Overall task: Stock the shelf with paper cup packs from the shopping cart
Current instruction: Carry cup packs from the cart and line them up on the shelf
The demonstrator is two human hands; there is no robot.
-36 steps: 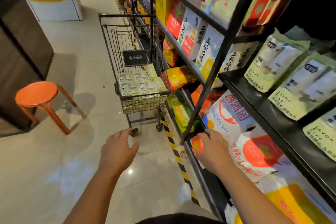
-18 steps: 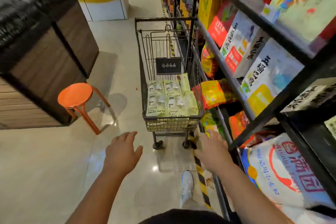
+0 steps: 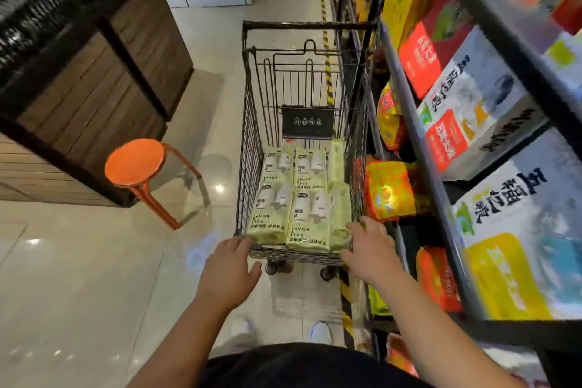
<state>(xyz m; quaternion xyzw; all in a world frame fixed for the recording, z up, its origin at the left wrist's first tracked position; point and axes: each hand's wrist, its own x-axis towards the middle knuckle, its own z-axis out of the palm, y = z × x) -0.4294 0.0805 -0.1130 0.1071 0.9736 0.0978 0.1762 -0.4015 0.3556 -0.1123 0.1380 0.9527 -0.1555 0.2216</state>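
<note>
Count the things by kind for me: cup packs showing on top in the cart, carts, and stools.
Paper cup packs, top layer: 6
Shopping cart: 1
Orange stool: 1
Total: 8

left hand [image 3: 228,274] and right hand [image 3: 370,249] now at cart [image 3: 249,135] edge

**Fig.** Materials & finish.
- Cart [image 3: 252,123]: thin dark metal wire, matt, w/ a flat matt black plate [image 3: 307,121] on the far wall.
- Cup packs [image 3: 307,214]: pale green plastic film, slight gloss.
- Floor [image 3: 78,261]: smooth beige tile, high gloss, mirrors the lamps.
- Stool [image 3: 134,162]: smooth orange seat, satin sheen.
- Counter [image 3: 94,98]: brown wood slats, matt, black frame.
- Shelf [image 3: 416,142]: dark metal rail, matt.
- Snack bags [image 3: 390,190]: shiny plastic.
- Boxes [image 3: 466,110]: printed card, approx. semi-gloss.
</note>
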